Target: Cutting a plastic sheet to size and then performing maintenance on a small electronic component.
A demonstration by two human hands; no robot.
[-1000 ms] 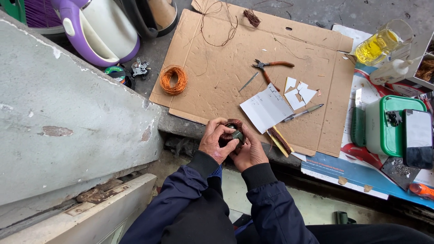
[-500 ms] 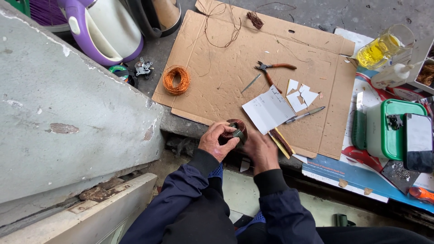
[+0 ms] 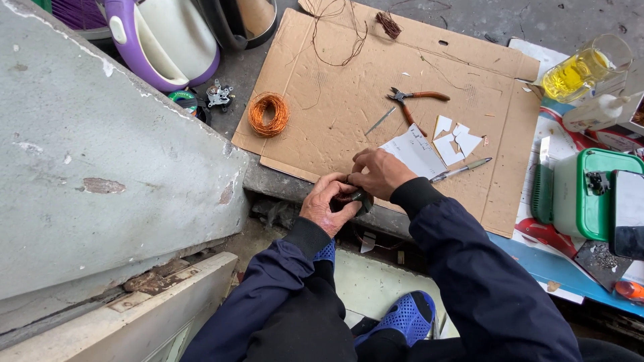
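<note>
Cardboard sheet, dark part between hands

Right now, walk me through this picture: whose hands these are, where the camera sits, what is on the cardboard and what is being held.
No machine here: a person works bare-handed, filmed by a camera on their own head looking down. The left hand and right hand together grip a small dark part; what it is, I cannot tell. In front lies a cardboard sheet carrying an orange wire coil, pliers, paper pieces and a pen. To the right stand a green box and a glass of yellow liquid.
</note>
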